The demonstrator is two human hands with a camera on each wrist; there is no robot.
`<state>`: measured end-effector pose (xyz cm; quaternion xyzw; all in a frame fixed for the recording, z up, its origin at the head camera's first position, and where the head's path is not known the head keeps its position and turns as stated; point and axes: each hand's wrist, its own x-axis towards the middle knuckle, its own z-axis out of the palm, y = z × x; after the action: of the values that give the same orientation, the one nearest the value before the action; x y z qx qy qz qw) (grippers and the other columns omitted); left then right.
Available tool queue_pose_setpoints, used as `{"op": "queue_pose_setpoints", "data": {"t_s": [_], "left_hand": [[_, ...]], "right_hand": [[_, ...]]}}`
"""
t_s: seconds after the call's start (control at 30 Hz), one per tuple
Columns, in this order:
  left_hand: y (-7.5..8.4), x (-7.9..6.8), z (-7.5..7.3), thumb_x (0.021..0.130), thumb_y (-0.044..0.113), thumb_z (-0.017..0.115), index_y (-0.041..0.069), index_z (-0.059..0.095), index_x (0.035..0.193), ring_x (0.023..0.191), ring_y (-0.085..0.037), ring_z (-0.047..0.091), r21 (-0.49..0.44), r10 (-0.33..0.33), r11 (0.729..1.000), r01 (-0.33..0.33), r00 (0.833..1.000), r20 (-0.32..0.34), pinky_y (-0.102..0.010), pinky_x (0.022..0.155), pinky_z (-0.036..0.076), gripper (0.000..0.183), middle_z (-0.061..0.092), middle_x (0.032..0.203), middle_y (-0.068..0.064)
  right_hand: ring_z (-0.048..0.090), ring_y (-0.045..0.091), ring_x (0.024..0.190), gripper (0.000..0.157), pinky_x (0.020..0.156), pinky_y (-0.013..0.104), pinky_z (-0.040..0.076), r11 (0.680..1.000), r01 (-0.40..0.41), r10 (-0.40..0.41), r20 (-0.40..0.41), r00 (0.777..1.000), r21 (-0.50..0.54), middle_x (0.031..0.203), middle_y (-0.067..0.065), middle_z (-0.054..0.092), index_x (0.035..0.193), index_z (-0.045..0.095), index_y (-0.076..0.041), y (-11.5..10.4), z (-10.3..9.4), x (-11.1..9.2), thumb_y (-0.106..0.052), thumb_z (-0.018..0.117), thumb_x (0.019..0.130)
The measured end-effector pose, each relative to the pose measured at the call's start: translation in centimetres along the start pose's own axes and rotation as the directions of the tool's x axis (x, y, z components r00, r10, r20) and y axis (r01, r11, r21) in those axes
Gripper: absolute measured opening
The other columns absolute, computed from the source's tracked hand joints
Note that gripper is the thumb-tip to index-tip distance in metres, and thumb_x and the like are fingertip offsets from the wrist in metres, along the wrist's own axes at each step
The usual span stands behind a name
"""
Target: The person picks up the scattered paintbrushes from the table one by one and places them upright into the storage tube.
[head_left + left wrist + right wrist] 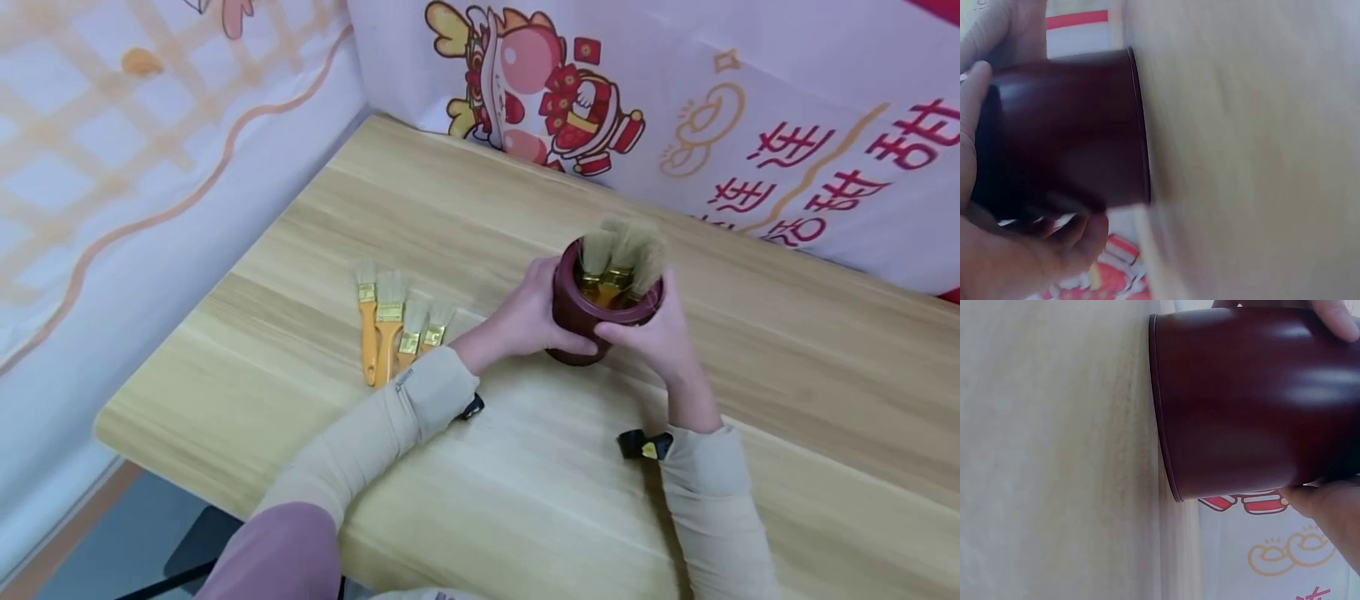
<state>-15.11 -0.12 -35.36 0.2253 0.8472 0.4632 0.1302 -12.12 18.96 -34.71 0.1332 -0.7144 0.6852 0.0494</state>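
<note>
Both hands grip a dark red-brown cylindrical brush pot (581, 329) from its two sides, near the top. My left hand (542, 312) is curled round its left side, thumb across the front. Round the right side my right hand (660, 333) holds it, its thumb also on the front. Several paintbrushes (621, 258) stand in the pot with pale bristles up; their handles are mostly hidden inside. Both wrist views show the pot's smooth wall (1066, 131) and its base rim (1163, 412) close to the wooden tabletop.
Left of the pot, several flat paintbrushes (388, 312) with orange handles lie side by side on the wooden table (525, 492). The left forearm partly covers their handles. A printed cloth (675, 75) hangs behind the table's back edge, and another (187, 125) at the left.
</note>
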Motion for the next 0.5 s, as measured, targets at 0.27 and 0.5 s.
{"op": "queue_pose_setpoints", "data": {"t_s": [0.27,0.5], "left_hand": [[2.0,-1.2,-4.5,0.065,0.047,0.086,0.002,0.018,0.152,0.135,-0.028,0.039,0.227,-0.280,0.936,0.271,0.960,0.009,-0.039,0.114,0.035,0.119,0.024,0.152,-0.018],[-1.3,-5.5,-10.9,0.086,0.046,0.068,-0.004,0.051,0.123,0.098,-0.028,0.061,0.337,-0.493,0.798,0.499,0.863,-0.110,-0.038,0.088,0.054,0.065,0.054,0.122,-0.021]], "right_hand": [[0.042,0.014,0.128,0.103,0.109,0.018,0.032,0.997,-0.026,0.025,-0.013,1.000,-0.069,0.140,0.005,0.045,0.146,0.029,-0.013,-0.4,-0.9,0.3,0.009,0.083,0.062],[0.035,0.015,0.135,0.104,0.114,0.025,0.028,0.983,-0.131,0.131,-0.004,0.991,-0.127,0.150,0.010,0.035,0.149,0.022,-0.015,-0.6,-0.6,0.1,0.007,0.080,0.066]]}}
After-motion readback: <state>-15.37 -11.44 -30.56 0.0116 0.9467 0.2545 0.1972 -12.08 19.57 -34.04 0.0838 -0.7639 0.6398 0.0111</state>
